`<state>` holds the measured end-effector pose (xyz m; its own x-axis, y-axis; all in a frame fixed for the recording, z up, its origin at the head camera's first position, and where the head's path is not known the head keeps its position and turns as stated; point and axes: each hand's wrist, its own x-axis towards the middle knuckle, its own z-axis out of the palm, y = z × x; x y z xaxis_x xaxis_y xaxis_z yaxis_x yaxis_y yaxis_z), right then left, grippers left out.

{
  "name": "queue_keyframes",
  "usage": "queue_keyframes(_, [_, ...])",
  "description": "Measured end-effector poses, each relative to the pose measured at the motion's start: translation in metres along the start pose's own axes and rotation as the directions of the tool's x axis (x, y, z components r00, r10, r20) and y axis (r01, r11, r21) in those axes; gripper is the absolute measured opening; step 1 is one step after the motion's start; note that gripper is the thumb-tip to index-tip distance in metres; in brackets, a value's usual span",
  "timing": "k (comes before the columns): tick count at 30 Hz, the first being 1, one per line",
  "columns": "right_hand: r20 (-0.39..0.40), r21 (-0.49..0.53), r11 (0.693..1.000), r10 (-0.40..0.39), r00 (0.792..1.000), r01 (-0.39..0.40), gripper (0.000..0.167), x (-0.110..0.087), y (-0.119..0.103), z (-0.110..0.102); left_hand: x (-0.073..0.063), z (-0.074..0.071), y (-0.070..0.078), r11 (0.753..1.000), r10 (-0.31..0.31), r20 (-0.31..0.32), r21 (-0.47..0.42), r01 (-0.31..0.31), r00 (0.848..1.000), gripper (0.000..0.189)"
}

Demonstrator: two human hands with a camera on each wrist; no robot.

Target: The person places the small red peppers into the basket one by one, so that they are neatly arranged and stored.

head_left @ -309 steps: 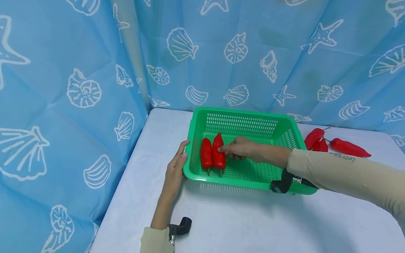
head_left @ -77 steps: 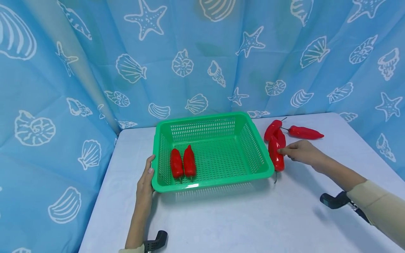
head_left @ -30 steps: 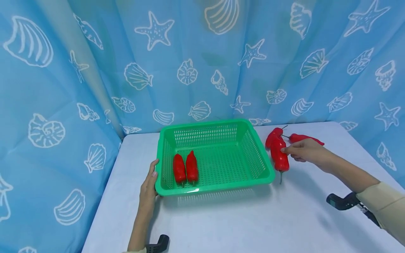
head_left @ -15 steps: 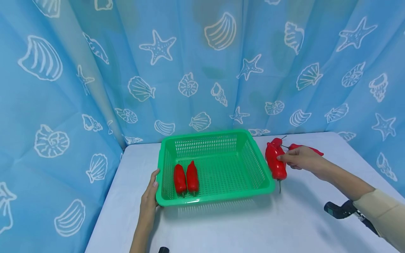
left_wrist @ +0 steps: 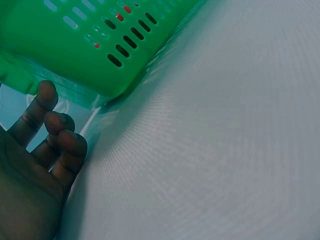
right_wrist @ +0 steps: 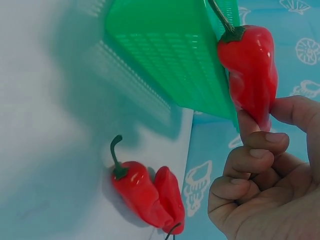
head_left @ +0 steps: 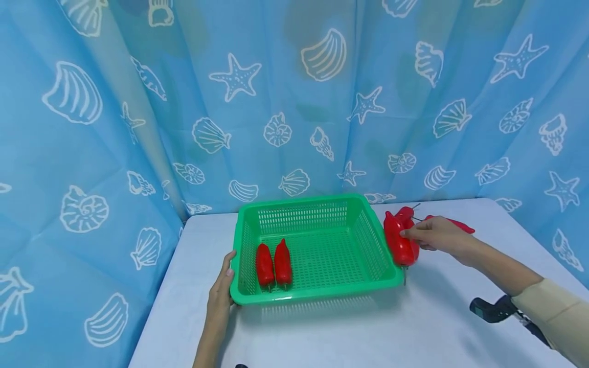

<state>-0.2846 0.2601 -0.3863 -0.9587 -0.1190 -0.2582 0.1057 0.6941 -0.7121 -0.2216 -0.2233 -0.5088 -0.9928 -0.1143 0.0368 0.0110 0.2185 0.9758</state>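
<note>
My right hand [head_left: 437, 236] pinches a red pepper [head_left: 397, 240] between thumb and forefinger, and the other fingers curl beneath. In the right wrist view the held pepper [right_wrist: 252, 67] hangs with its green stem end up, well above the table, overlapping the basket's side. In the head view it overlaps the right rim of the green basket [head_left: 317, 295]. My left hand [head_left: 220, 292] rests at the basket's left rim, its fingers only loosely bent in the left wrist view. Two red peppers [head_left: 282, 263] lie side by side in the basket's left part, stems toward me.
Beyond the held pepper, more red peppers [head_left: 406, 213] lie on the white table; another [head_left: 463, 226] sits partly behind my right hand. In the right wrist view two peppers [right_wrist: 137, 192] touch each other. A blue shell-print curtain [head_left: 294, 128] stands along the back and left.
Earlier, my right hand was at a pepper inside the basket, then took another from the right-hand pile. That pepper has since shifted slightly left to the basket's rim. My left hand stays at the basket.
</note>
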Motion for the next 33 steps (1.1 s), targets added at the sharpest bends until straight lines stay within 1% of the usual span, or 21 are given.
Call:
queue_keyframes(4, [0.018,0.003,1.0,-0.03,0.999,0.03,0.066,0.003,-0.005,0.004,-0.001,0.0,0.0,1.0,-0.012,-0.007,0.016,0.012,1.0,0.049])
queue_keyframes(8, [0.03,0.0,0.999,-0.052,0.998,0.052,0.068,0.007,-0.01,0.008,-0.001,-0.001,0.0,1.0,-0.006,-0.005,0.022,0.007,1.0,0.049])
queue_keyframes(14, [0.028,0.005,0.997,-0.083,0.996,0.083,0.062,0.01,-0.016,0.014,0.001,-0.001,-0.001,1.0,-0.004,0.002,0.017,0.003,1.0,0.05])
queue_keyframes(18, [0.02,-0.005,0.997,-0.079,0.997,0.08,0.059,0.011,-0.02,0.018,0.002,0.001,-0.002,1.0,0.013,0.009,0.008,-0.013,1.0,0.05])
queue_keyframes(24, [0.017,-0.009,0.998,-0.068,0.998,0.068,0.056,0.019,-0.031,0.025,0.003,0.001,-0.003,1.0,0.012,-0.015,0.017,-0.012,1.0,0.047])
queue_keyframes(28, [0.034,-0.005,0.997,-0.082,0.996,0.082,0.052,0.025,-0.04,0.03,0.003,-0.001,-0.003,1.0,0.006,-0.017,0.01,-0.006,1.0,0.047])
queue_keyframes(31, [0.05,0.012,0.995,-0.101,0.994,0.1,0.053,0.029,-0.045,0.034,0.003,-0.001,-0.003,1.0,0.008,-0.013,0.004,-0.008,1.0,0.047])
queue_keyframes(33, [0.056,0.022,0.995,-0.095,0.994,0.093,0.055,0.029,-0.047,0.036,0.003,0.0,-0.002,1.0,0.008,-0.01,0.005,-0.008,1.0,0.049])
